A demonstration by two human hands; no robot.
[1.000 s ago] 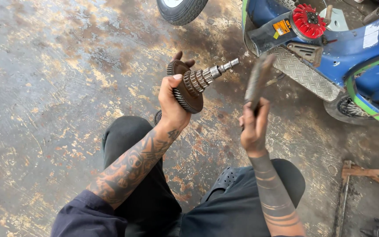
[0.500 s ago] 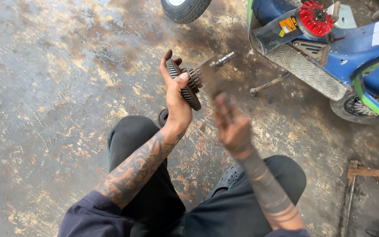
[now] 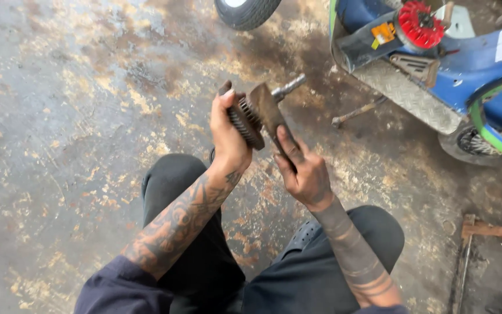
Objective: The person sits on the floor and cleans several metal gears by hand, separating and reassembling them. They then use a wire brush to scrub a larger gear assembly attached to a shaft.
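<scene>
We see open stained floor (image 3: 59, 116) left of our left hand (image 3: 228, 136), free passage there. Right side is crowded: blue vehicle (image 3: 472, 64), tyre (image 3: 245, 10) above, metal rod (image 3: 358, 111) near our right hand (image 3: 303, 174). Our knees (image 3: 175, 180) block below.

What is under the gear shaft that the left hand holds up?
Under the gear shaft, stained concrete floor shows, and lower down the person's knee in dark trousers. The flat rusty tool in the right hand lies across the shaft and covers its middle; the left hand covers the gear's near edge.
</scene>
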